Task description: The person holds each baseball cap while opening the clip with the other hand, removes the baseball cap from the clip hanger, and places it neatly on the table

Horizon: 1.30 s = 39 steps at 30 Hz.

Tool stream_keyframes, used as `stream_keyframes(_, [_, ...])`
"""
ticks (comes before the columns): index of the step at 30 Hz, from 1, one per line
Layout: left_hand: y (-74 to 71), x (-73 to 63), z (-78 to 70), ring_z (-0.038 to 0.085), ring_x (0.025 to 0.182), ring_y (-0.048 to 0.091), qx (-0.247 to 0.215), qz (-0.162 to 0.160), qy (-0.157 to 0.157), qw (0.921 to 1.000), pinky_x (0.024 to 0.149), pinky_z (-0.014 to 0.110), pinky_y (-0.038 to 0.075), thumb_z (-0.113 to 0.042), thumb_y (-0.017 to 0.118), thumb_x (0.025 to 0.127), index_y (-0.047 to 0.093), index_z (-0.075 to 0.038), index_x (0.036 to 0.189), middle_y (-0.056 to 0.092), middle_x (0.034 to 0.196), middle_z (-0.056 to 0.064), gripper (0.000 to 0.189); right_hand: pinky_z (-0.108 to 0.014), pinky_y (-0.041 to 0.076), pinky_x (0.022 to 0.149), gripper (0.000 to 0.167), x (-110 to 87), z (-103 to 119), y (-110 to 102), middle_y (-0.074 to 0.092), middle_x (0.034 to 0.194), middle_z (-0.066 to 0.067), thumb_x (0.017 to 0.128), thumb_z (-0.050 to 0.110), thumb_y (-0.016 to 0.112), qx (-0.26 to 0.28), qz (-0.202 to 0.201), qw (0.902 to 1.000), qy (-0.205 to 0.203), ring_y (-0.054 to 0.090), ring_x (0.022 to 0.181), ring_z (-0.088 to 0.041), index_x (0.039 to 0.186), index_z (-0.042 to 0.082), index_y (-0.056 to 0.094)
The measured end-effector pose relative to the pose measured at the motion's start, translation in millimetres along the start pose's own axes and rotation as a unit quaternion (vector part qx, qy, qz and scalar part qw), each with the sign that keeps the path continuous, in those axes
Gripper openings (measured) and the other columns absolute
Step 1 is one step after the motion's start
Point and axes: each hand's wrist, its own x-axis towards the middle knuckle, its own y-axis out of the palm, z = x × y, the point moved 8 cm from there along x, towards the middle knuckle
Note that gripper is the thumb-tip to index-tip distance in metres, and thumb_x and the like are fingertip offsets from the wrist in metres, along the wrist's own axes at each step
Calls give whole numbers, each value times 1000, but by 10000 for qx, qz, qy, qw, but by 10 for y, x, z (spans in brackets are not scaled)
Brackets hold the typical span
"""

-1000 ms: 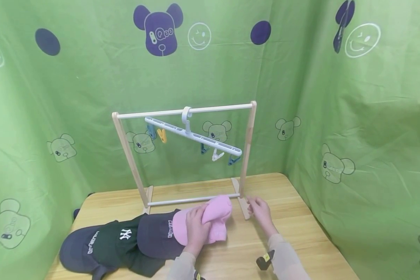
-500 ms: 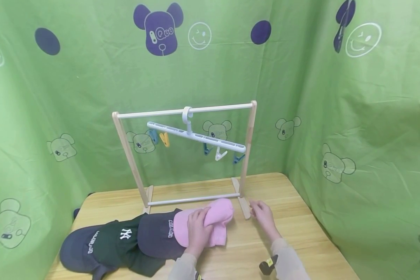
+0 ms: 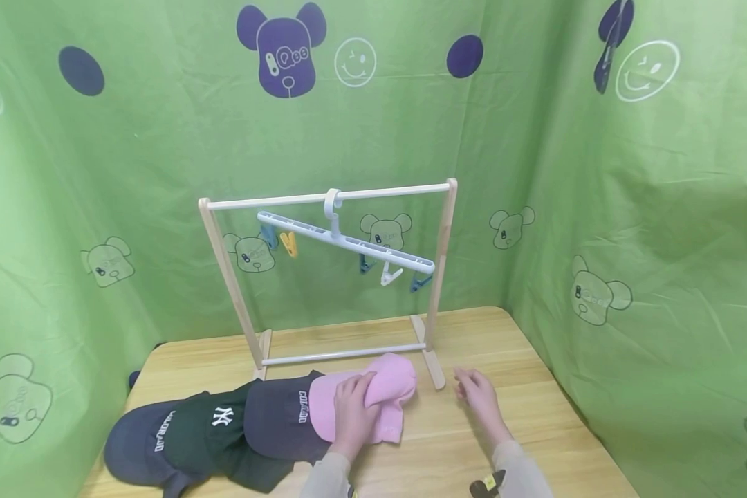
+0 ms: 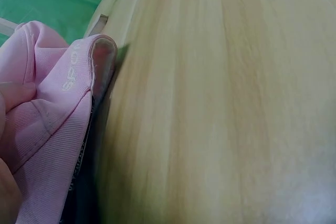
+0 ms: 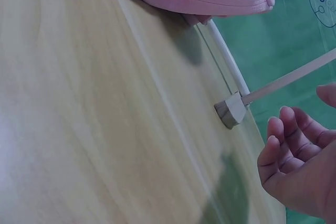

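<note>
My left hand (image 3: 353, 415) grips a pink cap (image 3: 393, 380), its thumb pressing into the folded crown. In the left wrist view the pink cap (image 4: 50, 114) shows pale lettering beside its rim. The pink cap's brim overlaps a dark grey cap (image 3: 280, 418). Left of that lie a dark green cap (image 3: 202, 432) with a white logo and a navy cap (image 3: 131, 443), all overlapping in a row. My right hand (image 3: 482, 401) hovers over the table to the right of the pink cap, holding nothing. Its fingers are loosely bent in the right wrist view.
Behind the caps stands a wooden rack (image 3: 438, 277). From its top bar hangs a tilted pale blue hanger (image 3: 348, 242) with several clips, including a yellow clip (image 3: 289, 244) and a white clip (image 3: 390, 275). Green curtains (image 3: 373, 138) surround the wooden table (image 3: 510, 346).
My right hand has drawn away from the rack's foot, to the right and nearer me. The hanger has swayed slightly. The pink cap and my left hand have dropped a little.
</note>
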Motion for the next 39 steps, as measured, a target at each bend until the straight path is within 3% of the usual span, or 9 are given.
stream_keyframes(4, [6, -10, 4, 27, 109, 54, 79, -37, 126, 9999, 100, 48, 41, -19, 82, 71, 65, -20, 125, 65, 114, 4, 57, -27, 51, 72, 48, -28, -40, 0, 51, 85, 1, 98, 43, 52, 153, 41, 9998, 154, 52, 77, -13, 118, -1, 52])
stream_keyframes(12, [57, -24, 11, 27, 108, 54, 256, 208, 349, 9988, 100, 48, 40, -24, 82, 71, 61, -21, 130, 62, 115, 5, 62, -28, 51, 78, 50, -61, -62, -60, 62, 105, -13, 100, 44, 47, -683, -114, 9976, -5, 58, 88, -14, 122, -1, 54])
stream_keyframes(15, [74, -24, 6, 27, 110, 53, 292, 374, 374, 9982, 101, 49, 39, -26, 82, 73, 60, -21, 132, 61, 117, 5, 63, -30, 52, 79, 49, -78, -62, -63, 62, 108, -17, 100, 43, 48, -768, -107, 9970, -73, 60, 91, -18, 121, -1, 55])
stream_keyframes(21, [98, -25, 10, 28, 114, 50, 358, 725, 316, 9962, 104, 51, 37, -26, 79, 76, 56, -24, 136, 58, 120, 4, 64, -41, 54, 90, 51, -137, -33, -41, 61, 116, -22, 101, 43, 45, -841, -3, 9961, -253, 62, 104, -31, 125, -2, 53])
stream_keyframes(26, [99, -28, 9, 28, 115, 50, 468, 780, 447, 9949, 104, 52, 35, -27, 78, 77, 54, -23, 137, 57, 120, 5, 65, -47, 51, 97, 50, -187, 18, -10, 62, 120, -23, 102, 43, 43, -1106, 19, 9930, -407, 60, 111, -33, 125, -1, 52])
stream_keyframes(33, [123, -33, 21, 27, 115, 50, 764, 856, 595, 9916, 105, 51, 35, -30, 76, 79, 53, -23, 139, 57, 121, 5, 65, -41, 52, 95, 51, -246, 58, 53, 60, 124, -22, 101, 44, 45, -1078, 60, 9933, -409, 59, 114, -33, 127, 1, 52])
stream_keyframes(39, [146, -28, 26, 28, 118, 49, 769, 1062, 526, 9900, 108, 52, 33, -30, 76, 80, 50, -23, 141, 57, 123, 5, 67, -37, 55, 88, 50, -268, 147, 102, 63, 122, -22, 100, 42, 49, -1359, -34, 9872, -839, 61, 110, -33, 128, 1, 54])
